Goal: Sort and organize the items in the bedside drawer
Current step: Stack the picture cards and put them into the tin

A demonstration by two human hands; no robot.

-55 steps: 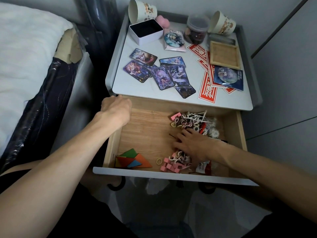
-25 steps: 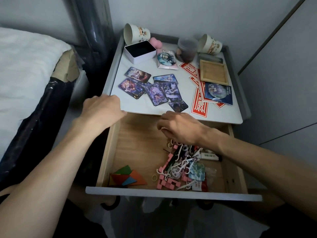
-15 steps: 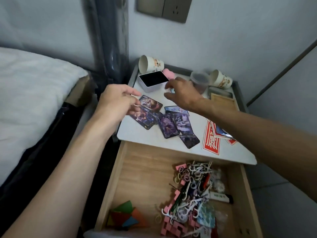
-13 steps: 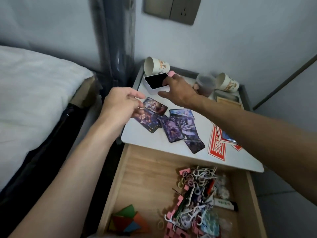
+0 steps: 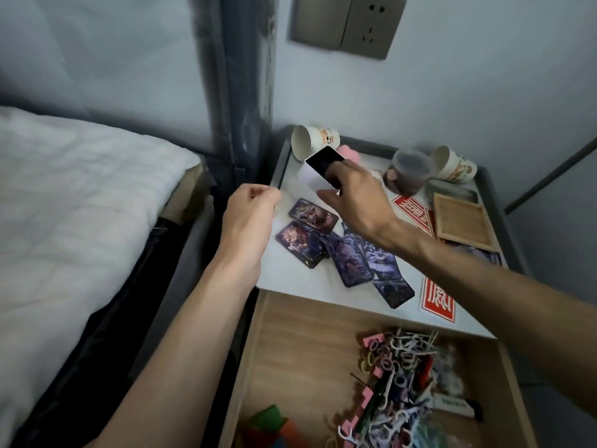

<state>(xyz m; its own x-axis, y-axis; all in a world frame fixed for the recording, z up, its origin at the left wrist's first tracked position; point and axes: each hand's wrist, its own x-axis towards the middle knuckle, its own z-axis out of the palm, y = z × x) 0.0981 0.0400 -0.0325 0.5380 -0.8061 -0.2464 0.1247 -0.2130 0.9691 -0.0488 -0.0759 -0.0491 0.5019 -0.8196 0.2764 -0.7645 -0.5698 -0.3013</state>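
Right hand [image 5: 355, 195] grips a tilted white box [image 5: 312, 178], upper centre, probably for clutter [image 5: 400, 376] from the drawer [image 5: 300, 350]; left hand [image 5: 250, 211] clenched, empty

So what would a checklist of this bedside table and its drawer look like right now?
Surface: white tabletop, wooden drawer open below.
Job's things: small box held up, tilted; picture cards spread on top; tangled pile of floss picks, hair rings, pink blocks in drawer.
Clutter: left cup and right cup on their sides, jar, wooden tray, red papers.
Fingers: right hand grips the box; left hand curled, nothing seen in it.
Cables: nothing seen.
Surroundings: bed at left, wall socket above.
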